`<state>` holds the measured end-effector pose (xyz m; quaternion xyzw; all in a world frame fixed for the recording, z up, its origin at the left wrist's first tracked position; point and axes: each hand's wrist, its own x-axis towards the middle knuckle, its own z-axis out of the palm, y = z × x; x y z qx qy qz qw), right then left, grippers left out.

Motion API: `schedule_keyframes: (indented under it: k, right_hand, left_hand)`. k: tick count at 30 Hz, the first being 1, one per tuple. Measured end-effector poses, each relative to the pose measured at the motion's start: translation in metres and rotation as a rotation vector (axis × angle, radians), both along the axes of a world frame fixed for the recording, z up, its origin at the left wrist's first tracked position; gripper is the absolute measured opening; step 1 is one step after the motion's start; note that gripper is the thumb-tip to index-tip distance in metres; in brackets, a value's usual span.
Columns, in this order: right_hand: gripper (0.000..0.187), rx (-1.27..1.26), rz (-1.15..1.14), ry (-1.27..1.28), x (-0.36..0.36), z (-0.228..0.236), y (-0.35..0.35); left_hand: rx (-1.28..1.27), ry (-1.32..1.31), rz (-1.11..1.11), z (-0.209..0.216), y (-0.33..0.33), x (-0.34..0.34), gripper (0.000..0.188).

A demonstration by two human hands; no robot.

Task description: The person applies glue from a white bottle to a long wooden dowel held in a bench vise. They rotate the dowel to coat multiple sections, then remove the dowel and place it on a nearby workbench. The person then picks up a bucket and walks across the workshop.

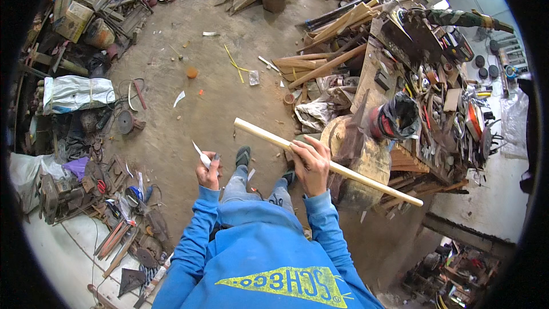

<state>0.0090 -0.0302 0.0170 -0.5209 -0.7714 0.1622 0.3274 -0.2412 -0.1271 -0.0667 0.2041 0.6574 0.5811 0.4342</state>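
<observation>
The right hand [311, 163] has its fingers closed about the middle of a pale rod [366, 179], both ends projecting. The left-hand fingers [214, 163] pinch a white pointed piece [202, 157], tip outward, apart from the rod. Good practice, presumably: steady mid-length grip, tip clear of fingers. Beyond the rod: a round wooden block [366, 186], contact unclear.

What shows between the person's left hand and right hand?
In the head view, two dark shoes, a pale scrap and floor show between the left hand and the right hand, all below hand level.
</observation>
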Motion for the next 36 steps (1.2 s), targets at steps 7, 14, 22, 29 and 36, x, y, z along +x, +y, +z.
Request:
schedule_keyframes:
  k: [7, 14, 22, 29, 36]
  right_hand:
    - [0.017, 0.005, -0.084, -0.082, 0.012, 0.009, -0.007]
    - [0.019, 0.055, -0.033, -0.033, -0.06, -0.007, 0.005]
    - [0.015, -0.102, 0.007, 0.089, -0.128, 0.005, 0.029]
    - [0.011, -0.153, 0.057, 0.099, -0.127, 0.011, 0.039]
    - [0.014, 0.015, 0.087, -0.036, -0.12, 0.014, 0.036]
  left_hand:
    - [0.108, -0.068, 0.027, -0.028, 0.0, -0.041, 0.018]
    - [0.044, -0.151, 0.167, -0.04, 0.01, -0.052, 0.018]
    - [0.082, -0.148, 0.163, -0.028, 0.021, -0.055, 0.018]
    - [0.091, -0.115, 0.182, -0.034, 0.017, -0.057, 0.019]
    - [0.08, -0.137, 0.162, -0.037, 0.017, -0.06, 0.018]
